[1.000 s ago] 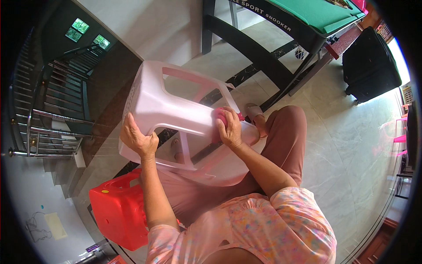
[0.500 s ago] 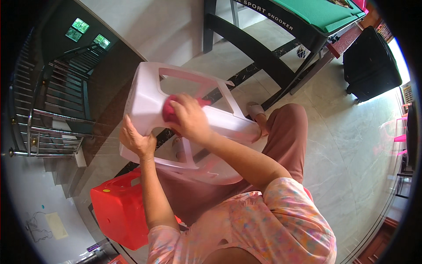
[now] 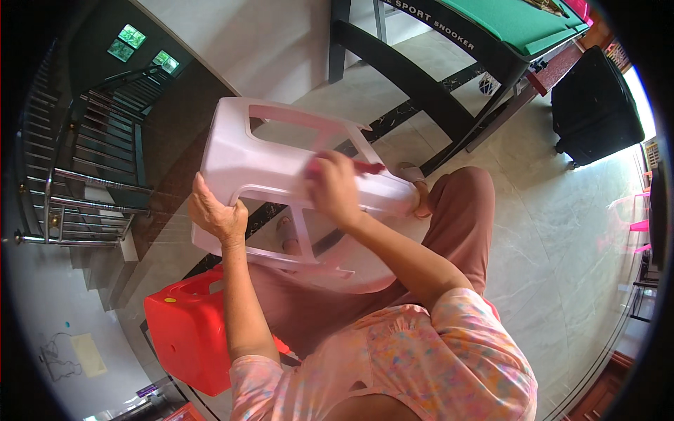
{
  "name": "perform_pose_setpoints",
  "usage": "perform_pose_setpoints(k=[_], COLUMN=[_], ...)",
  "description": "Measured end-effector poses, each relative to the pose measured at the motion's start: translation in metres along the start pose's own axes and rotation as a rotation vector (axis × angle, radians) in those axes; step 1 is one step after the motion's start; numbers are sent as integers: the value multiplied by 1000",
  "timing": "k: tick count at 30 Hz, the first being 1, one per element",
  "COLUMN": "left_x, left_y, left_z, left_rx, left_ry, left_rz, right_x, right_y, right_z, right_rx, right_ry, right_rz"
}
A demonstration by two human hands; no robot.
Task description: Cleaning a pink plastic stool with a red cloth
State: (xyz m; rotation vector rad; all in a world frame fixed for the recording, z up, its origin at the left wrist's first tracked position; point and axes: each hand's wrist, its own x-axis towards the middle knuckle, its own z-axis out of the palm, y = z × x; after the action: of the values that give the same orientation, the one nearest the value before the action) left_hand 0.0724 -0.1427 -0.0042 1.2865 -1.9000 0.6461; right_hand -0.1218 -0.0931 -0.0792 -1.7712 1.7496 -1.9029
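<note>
A pale pink plastic stool point(image 3: 235, 158) lies tipped on its side across my lap, its seat toward the left and its legs toward the right. My left hand point(image 3: 219, 214) grips the stool near the seat end, thumb up along the outside and fingers curled round an edge of the side opening. My right hand point(image 3: 333, 189), somewhat blurred, is closed on a dark red cloth point(image 3: 366, 168) and presses it on the stool's leg panel, about midway along. Part of the cloth trails out to the right of the fingers.
Beside my left forearm stands a red plastic stool point(image 3: 186, 337). A snooker table point(image 3: 435, 98) with a black frame is ahead on the right, with a black suitcase point(image 3: 597, 109) beyond it. Metal stair railings point(image 3: 91, 189) run along the left.
My right hand has slid the cloth along the leg panel, to the right and slightly nearer, away from the seat end. The left hand keeps its grip, and the stool has barely moved.
</note>
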Motion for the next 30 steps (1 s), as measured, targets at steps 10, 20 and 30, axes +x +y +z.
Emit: perform_pose_setpoints(k=[10, 20, 30], left_x=[-7, 0, 2], left_y=[-27, -20, -12], left_z=[3, 4, 3], left_rx=[28, 32, 32], left_ry=[-23, -41, -37], left_rz=[-102, -77, -18], right_x=[6, -60, -5], right_y=[-2, 114, -12], right_z=[16, -61, 14], right_rx=[-31, -131, 17], right_ry=[-174, 46, 51], right_rz=[-162, 441, 252])
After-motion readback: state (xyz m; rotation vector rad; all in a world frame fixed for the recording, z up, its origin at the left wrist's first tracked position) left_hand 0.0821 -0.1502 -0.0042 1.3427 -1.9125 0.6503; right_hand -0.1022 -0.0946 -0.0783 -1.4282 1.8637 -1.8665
